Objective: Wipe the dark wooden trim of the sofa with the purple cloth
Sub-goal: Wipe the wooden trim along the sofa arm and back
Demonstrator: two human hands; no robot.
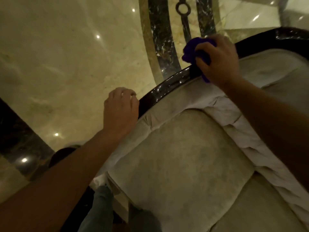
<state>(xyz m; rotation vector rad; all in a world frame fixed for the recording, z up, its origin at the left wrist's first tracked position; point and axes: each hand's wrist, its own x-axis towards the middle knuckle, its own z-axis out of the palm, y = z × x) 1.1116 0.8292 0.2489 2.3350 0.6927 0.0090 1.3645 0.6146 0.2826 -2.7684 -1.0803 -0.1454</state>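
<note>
Trouser legs (100, 210) in grey show nearest, at the foot of the view, where the person stands against the sofa. Just beyond them spreads the pale seat cushion (180, 161), with a crumpled white cover (234, 121) tucked along its far side.

Farther out, the left hand (120, 113) rests at the lower stretch of the dark wooden trim (163, 87), fingers curled loosely inward and holding nothing; it seems to touch or brace at the rail's outer edge, though the exact contact is hard to make out.

Beyond that, the right hand (219, 62) is clenched around the purple cloth (194, 51), which is bunched into a wad and pressed onto the top of the glossy curved rail, partway along its arc. Cloth pokes out above and below the fist.

The wiping itself looks to be the step in hand. The gleaming stretch of rail between the two hands and the further run curving off to the upper right both remain to be covered, as far as one can judge. A next stroke would call for keeping the wad flat on the narrow rail and following its bend without slipping onto the upholstery.

Farthest away lies the polished marble floor (66, 56) with its dark inlaid bands.
</note>
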